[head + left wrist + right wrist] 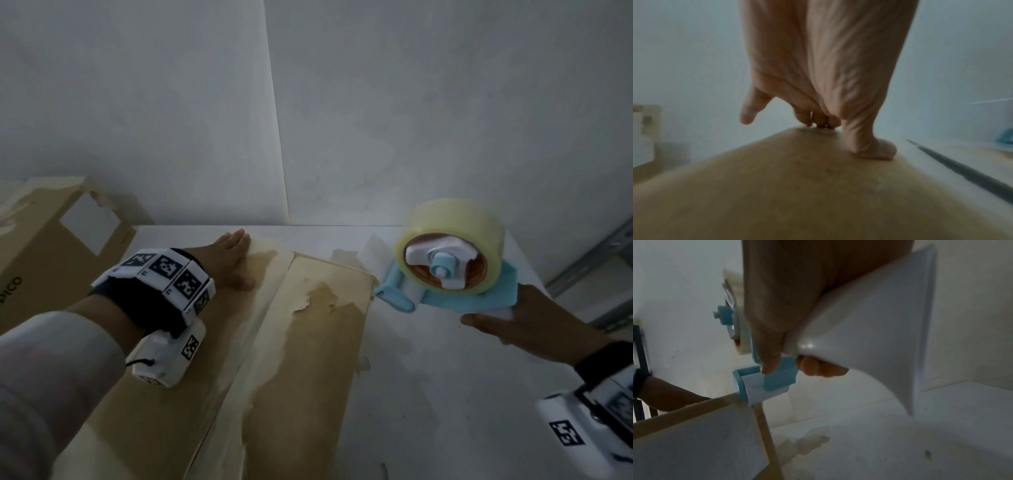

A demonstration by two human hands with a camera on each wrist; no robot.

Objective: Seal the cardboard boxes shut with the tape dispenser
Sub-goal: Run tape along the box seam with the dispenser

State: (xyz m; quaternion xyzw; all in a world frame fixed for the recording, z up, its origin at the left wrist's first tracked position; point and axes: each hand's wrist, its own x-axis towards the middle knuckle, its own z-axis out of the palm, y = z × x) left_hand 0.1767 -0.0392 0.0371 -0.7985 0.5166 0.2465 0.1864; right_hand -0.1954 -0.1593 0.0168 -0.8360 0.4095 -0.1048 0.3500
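Basically the tape dispenser was held in the air past the box's far right corner, right hand wrapped round its white handle, thumb on the blue frame. Looked light and rigid, smooth plastic, so the handle was the sensible hold; roll side-on to the head camera, roller end pointing left toward the cardboard box. Box lay flat on the white table, centre seam running from near to far, untaped. Left hand lay flat, fingers extended, pressing the left flap down near the far edge. Flaps seemed thin, bendy, surface torn in patches
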